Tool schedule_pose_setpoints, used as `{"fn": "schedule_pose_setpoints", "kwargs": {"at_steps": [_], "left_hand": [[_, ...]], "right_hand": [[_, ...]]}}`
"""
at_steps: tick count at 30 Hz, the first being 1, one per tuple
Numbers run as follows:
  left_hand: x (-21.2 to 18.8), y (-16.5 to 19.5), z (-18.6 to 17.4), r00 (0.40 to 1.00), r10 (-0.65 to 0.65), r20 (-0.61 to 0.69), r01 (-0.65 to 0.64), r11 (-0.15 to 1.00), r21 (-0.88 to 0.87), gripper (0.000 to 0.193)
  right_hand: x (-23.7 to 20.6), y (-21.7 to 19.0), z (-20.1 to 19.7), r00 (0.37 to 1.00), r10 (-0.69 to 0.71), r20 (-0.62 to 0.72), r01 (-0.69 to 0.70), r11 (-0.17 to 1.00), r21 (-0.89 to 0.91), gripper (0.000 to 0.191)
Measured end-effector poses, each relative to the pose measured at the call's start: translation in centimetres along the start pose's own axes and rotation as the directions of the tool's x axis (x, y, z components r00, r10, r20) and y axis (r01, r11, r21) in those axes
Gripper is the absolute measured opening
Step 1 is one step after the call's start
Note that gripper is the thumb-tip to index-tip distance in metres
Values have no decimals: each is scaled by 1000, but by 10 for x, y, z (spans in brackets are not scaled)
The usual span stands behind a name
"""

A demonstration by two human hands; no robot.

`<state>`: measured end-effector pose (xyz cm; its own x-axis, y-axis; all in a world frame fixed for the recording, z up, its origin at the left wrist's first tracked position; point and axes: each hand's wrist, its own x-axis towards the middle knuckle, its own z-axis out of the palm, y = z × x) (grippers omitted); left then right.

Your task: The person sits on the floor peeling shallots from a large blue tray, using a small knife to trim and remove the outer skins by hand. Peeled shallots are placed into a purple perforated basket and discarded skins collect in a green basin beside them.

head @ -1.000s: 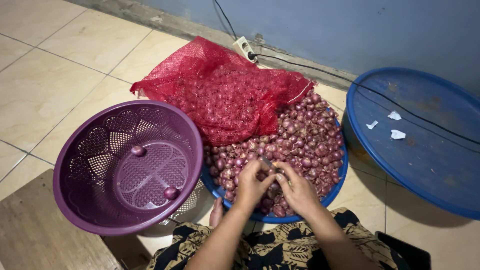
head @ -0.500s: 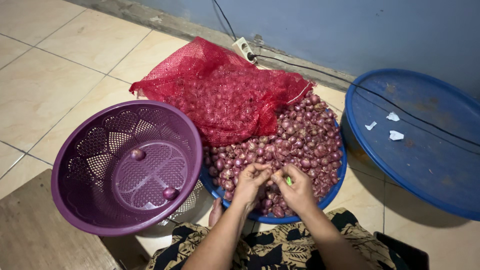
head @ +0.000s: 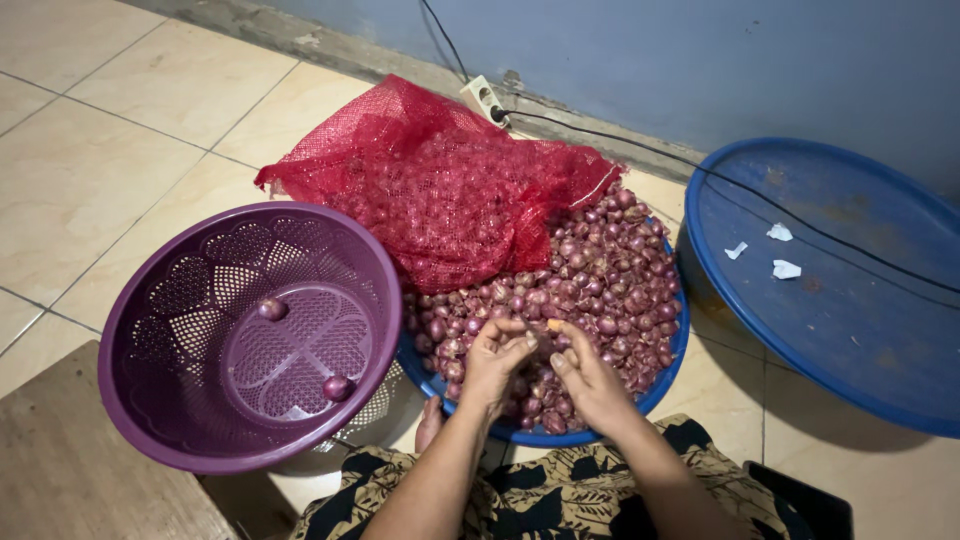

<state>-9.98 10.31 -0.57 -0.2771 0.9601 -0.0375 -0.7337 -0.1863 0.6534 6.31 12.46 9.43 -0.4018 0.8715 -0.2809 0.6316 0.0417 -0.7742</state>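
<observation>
My left hand point(head: 497, 360) and my right hand point(head: 590, 382) meet over a heap of small red shallots point(head: 600, 275) in a blue basin point(head: 665, 375). Both hands pinch one shallot point(head: 545, 335) between their fingertips; a small orange-tipped tool shows at my right fingers. A red mesh sack point(head: 450, 190), full of shallots, lies across the back of the heap. To the left stands a purple perforated basket point(head: 240, 330) with two shallots point(head: 272, 309) in it.
A big blue lid or tub point(head: 840, 290) with scraps of white paper lies on the tiled floor at right. A white power strip point(head: 487, 100) and black cable run along the blue wall. A wooden board point(head: 80, 470) is at lower left.
My hands have shifted slightly over the heap and drawn closer together on one shallot. The basket, sack and basin stay where they were.
</observation>
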Motion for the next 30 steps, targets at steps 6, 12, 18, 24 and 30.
{"fn": "schedule_pose_setpoints", "kwargs": {"at_steps": [6,12,18,24,30], "left_hand": [[-6,12,15,997,-67,-34,63,992,-108,15],[-5,17,18,999,44,-33,-44,999,-27,19],[-3,13,11,997,-11,-76,10,1000,-8,24],[-2,14,10,993,-96,-68,94,995,-27,23],[-1,16,9,983,-167,-77,158,981,-111,23]], "right_hand": [[10,4,2,998,23,-63,-15,992,124,44],[5,3,0,997,44,70,-72,882,465,48],[2,-5,8,999,-40,11,33,929,369,44],[8,2,14,998,-41,-40,54,900,433,41],[6,-8,11,994,86,72,-112,767,632,44]]}}
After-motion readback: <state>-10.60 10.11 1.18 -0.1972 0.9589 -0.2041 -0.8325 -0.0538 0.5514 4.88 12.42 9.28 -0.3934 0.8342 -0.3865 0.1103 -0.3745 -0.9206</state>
